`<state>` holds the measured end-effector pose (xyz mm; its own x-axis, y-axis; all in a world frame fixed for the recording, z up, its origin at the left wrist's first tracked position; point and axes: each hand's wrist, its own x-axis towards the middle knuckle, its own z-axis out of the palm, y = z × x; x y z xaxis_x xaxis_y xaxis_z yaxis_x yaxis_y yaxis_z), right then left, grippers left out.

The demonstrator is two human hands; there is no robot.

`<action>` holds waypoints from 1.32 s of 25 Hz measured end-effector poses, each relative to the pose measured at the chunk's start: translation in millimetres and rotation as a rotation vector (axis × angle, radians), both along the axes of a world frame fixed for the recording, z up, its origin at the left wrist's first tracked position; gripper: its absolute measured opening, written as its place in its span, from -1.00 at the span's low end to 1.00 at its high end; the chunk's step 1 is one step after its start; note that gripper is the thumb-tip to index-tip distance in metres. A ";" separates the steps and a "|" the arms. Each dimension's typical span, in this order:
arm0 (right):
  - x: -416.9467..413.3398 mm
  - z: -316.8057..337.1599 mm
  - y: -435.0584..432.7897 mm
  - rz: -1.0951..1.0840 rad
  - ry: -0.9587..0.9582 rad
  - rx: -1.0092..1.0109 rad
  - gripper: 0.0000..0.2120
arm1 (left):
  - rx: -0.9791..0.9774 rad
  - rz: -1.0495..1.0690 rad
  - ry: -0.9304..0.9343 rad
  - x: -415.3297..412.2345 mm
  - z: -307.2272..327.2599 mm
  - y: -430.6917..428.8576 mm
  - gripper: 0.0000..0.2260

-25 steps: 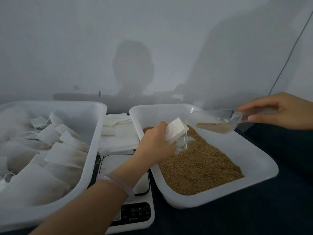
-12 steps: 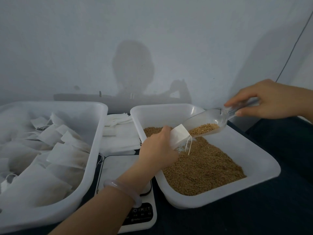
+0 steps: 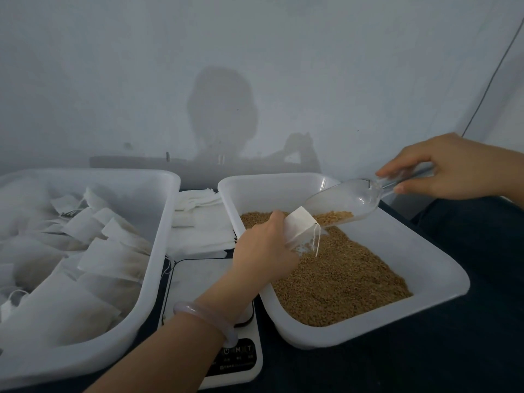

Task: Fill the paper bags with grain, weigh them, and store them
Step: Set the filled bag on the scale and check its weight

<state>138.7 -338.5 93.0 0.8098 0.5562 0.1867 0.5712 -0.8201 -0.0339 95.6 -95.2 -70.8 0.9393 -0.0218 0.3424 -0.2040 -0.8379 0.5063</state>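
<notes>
Here, two white plastic tubs sit on a dark desk (image 3: 425,370). The left tub (image 3: 166,222), cut off at the frame edge, holds a heap of white paper bags (image 3: 113,256) that overlap too much to count; some show a brownish tint. Between the tubs lies a stack of flat bags (image 3: 198,222), and in front of it one white scale (image 3: 195,276), whose panel is partly hidden by the forearm and cannot be read. The left hand (image 3: 262,251), with a pale bracelet (image 3: 204,316) on the wrist, grips one paper bag (image 3: 300,226) over the right tub (image 3: 442,287); its fingers are curled round the bag, tips out of sight, and a string dangles from the bag. That tub holds a bed of brown grain (image 3: 340,282). One clear scoop (image 3: 348,199) tilts down with its lip at the bag's mouth and a little grain near the lip. The right hand (image 3: 453,171) pinches the scoop's handle between thumb and fingers.
</notes>
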 end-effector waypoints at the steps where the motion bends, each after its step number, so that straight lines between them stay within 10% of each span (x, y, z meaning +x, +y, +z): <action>1: 0.5 -0.8 -0.3 -0.003 0.003 0.006 -0.70 | -0.001 0.001 0.005 0.0 -0.1 0.0 -0.72; 16: 9.1 -19.2 -9.8 -0.001 0.128 0.142 -0.70 | -0.082 0.003 -0.033 -1.0 -0.8 0.0 -0.72; 24: 10.3 -86.0 -16.8 -0.029 0.433 0.456 -0.70 | -0.672 -0.035 0.070 -22.4 23.6 26.3 -0.74; 33: 15.2 -142.0 18.8 -0.088 0.486 -0.137 -0.78 | -0.731 -0.358 0.196 -49.6 61.7 100.0 -0.65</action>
